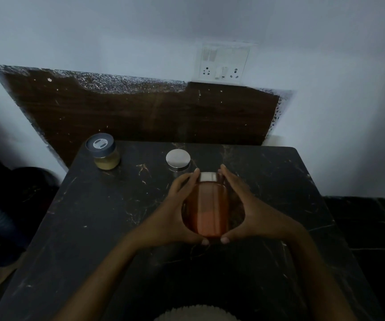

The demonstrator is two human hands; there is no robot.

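Centrally, an amber jar (206, 205) lies over the black table (94, 216), its lid end towards 12 o'clock. The left hand (175, 214) and right hand (249, 209) clasp its sides, fingers curled round it. Just beyond the fingertips at 12 o'clock stands a silver-lidded jar (178, 158). Well apart at 10 o'clock is a dark-lidded jar (103, 151).

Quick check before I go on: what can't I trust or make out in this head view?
All in the head view:
Amber jar: sides hidden under the left hand and right hand; dim light blurs its contents.
Silver-lidded jar: body partly behind the hands, contents unclear.
Dark-lidded jar: lid label too small to read.
White ribbed thing: cut off by the bottom edge.
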